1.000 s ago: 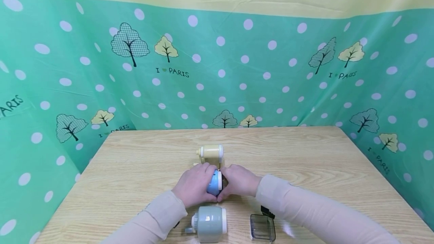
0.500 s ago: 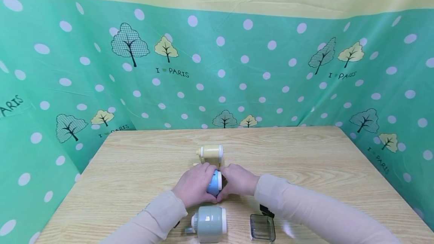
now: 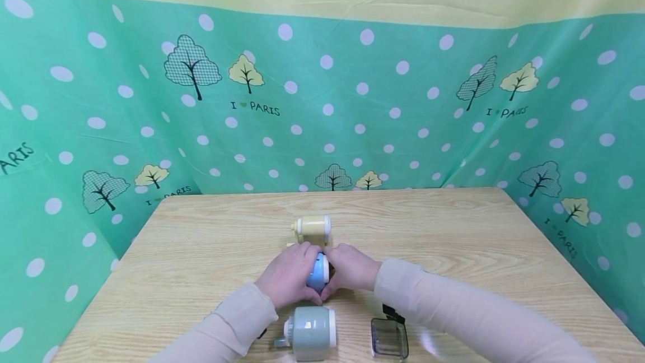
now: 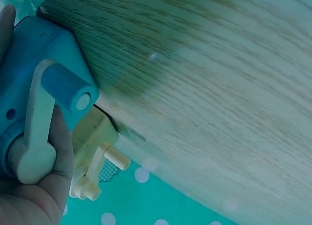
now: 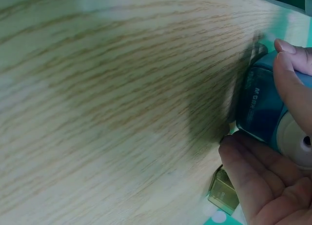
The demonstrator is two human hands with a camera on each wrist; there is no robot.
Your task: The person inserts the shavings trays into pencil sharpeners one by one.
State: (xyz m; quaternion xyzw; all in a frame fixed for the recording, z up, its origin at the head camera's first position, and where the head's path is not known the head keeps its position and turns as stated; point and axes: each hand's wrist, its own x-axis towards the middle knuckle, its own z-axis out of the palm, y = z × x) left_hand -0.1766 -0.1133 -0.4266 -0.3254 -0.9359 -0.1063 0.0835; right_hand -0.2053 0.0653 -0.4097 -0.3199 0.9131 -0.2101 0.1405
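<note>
A blue hand-crank pencil sharpener (image 3: 317,274) stands mid-table between the two hands. My left hand (image 3: 284,276) grips its body from the crank side; in the left wrist view the white crank arm (image 4: 39,108) with its blue knob shows beside the fingers. At the opposite end, my right hand (image 3: 353,268) holds the dark see-through shavings drawer (image 5: 253,108) between thumb and fingers. That drawer sits in the front of the sharpener, under the white round pencil end (image 5: 292,137). The palm hides part of the body in the left wrist view.
Just behind stands a cream-yellow crank sharpener (image 3: 312,226). Nearer the front edge is a grey-green sharpener (image 3: 309,332), its crank pointing left. A loose see-through shavings drawer (image 3: 389,338) lies to its right, by the right sleeve. A green dotted curtain (image 3: 353,99) surrounds the table.
My right hand and forearm have shifted slightly left, toward the blue sharpener. The left hand keeps its grip and the other sharpeners stay where they were.
</note>
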